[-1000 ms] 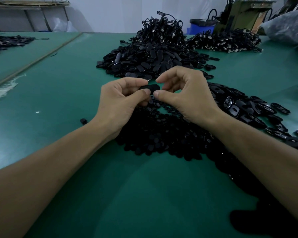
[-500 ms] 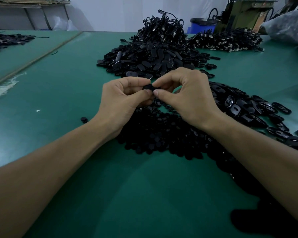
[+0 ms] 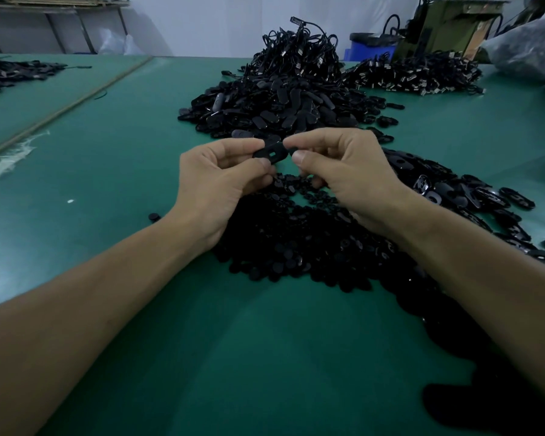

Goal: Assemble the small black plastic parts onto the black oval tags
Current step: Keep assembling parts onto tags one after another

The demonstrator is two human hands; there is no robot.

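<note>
Oval tag (image 3: 271,151) uncovered, pinched between left hand (image 3: 214,180), right hand (image 3: 343,174) (ends hidden)

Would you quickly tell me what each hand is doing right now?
Left hand: pinches a black oval tag.
Right hand: pinches a small black part, mostly hidden.

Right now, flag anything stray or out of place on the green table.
One small black part lies alone left of the pile, and a white fleck sits farther left on the green table.
</note>
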